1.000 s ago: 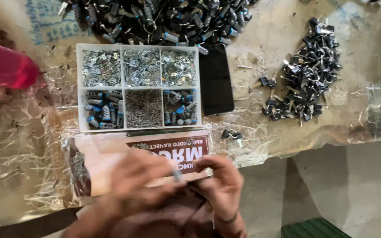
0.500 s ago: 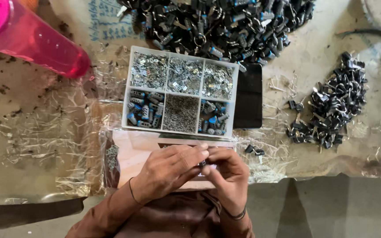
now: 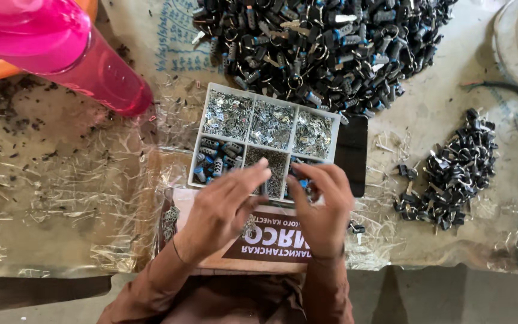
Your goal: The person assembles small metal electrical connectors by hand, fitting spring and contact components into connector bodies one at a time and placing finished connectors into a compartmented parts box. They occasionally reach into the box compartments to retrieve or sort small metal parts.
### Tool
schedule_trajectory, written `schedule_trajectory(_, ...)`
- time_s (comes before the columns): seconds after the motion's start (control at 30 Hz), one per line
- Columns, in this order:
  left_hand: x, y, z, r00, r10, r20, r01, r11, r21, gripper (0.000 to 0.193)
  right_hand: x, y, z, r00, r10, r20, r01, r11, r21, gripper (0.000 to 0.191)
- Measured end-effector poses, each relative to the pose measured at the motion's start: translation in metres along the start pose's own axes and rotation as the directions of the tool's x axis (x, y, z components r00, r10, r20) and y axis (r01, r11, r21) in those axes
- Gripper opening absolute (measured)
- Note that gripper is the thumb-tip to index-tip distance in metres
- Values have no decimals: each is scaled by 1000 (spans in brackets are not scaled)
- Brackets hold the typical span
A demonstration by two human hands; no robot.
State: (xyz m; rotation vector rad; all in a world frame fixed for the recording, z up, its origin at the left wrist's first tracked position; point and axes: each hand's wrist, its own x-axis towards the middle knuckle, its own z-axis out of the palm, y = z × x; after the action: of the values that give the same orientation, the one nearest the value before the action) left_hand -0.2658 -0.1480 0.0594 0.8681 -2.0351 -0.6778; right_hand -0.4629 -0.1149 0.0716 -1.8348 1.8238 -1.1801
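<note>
Here, at the lower middle of the frame, both hands are held over the near edge of a white compartment tray. The left hand is spread flat, its fingers loosely fanned over the middle compartment of the near row and closed on nothing that can be seen. The right hand is curled, its fingertips drawn together over the lower right compartment; whether a part is pinched there cannot be told, since the fingers hide it. The tray's far row is filled with small silver metal parts, and dark blue-tipped parts lie in the lower left compartment.

These pieces are judged light, stiff and a little slippery, best taken one at a time between thumb and forefinger by their broader end. A printed cardboard sheet lies under the wrists. A large heap of black keys is seen at the upper middle, a smaller heap at the right, a pink bottle at the upper left, and a black phone just beside the tray on the bench.
</note>
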Motion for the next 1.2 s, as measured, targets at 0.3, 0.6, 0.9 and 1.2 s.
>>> schedule_trajectory(0.3, 13, -7, -12, 995, -100, -9, 100, 987, 123, 47, 22, -18, 28, 997, -72, -12, 68, 979, -194, 16)
schedule_trajectory(0.6, 8, -10, -16, 991, -92, -98, 100, 992, 74, 46, 3, -10, 34, 959, 256, 119, -283, 876, 390, 4)
schedule_trajectory(0.9, 2, -12, -24, 986, -92, -139, 95, 995, 16, 45, 2, -17, 39, 971, 178, 160, -232, 859, 456, 6)
schedule_trajectory(1.2, -4, -15, -27, 988, -44, -148, 46, 999, 14, 41, -7, -14, 46, 991, 95, 95, -126, 901, 415, 5)
